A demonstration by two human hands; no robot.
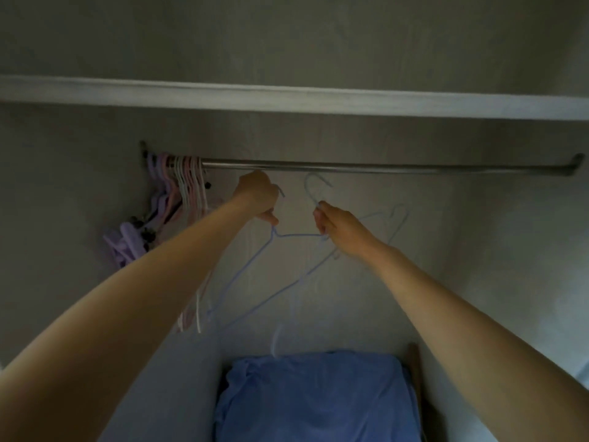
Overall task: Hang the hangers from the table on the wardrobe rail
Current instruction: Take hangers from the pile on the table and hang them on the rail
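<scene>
A metal wardrobe rail (pixel 382 169) runs across the wardrobe under a white shelf. Several pink, white and purple hangers (pixel 188 186) hang bunched at its left end. My left hand (pixel 256 196) grips the neck of a light blue wire hanger (pixel 255 275), just below the rail. My right hand (pixel 338 223) pinches the neck of another pale wire hanger (pixel 314 186), whose hook sits a little under the rail, not over it. More thin hangers dangle blurred beneath both hands.
A white shelf (pixel 318 98) sits above the rail. A folded blue cloth (pixel 315 400) lies on the wardrobe bottom, below my arms. Right of my hands the rail carries nothing up to its bracket (pixel 577 164).
</scene>
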